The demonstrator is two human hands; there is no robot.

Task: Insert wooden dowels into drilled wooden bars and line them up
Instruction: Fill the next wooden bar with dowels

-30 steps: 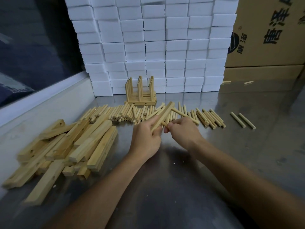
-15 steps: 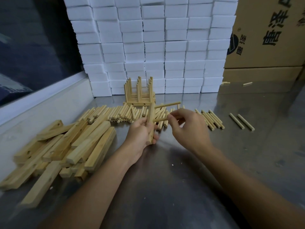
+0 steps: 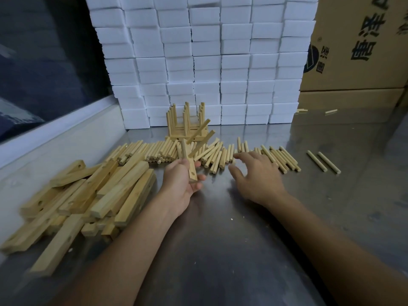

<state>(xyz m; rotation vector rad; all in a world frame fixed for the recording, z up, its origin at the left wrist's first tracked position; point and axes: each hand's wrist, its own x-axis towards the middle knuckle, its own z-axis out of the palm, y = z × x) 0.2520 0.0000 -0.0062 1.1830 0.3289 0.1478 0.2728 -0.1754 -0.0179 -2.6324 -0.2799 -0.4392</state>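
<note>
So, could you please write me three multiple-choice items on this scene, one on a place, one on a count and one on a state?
1. Where does the pile of bars lie?
A. left of the left hand
B. right of the right hand
C. on the white blocks

2. How many dowels stick out of the held bar?
A. none
B. two
C. five

3. What is the right hand doing?
A. gripping a bar
B. pinching a dowel
C. open over the loose dowels, holding nothing

Answers:
1 A, the pile sits on the table beyond the left hand toward the left edge.
2 B, two dowels angle up from it, and one hole near its lower end is empty.
3 C, its fingers are spread above the row of dowels.
</note>
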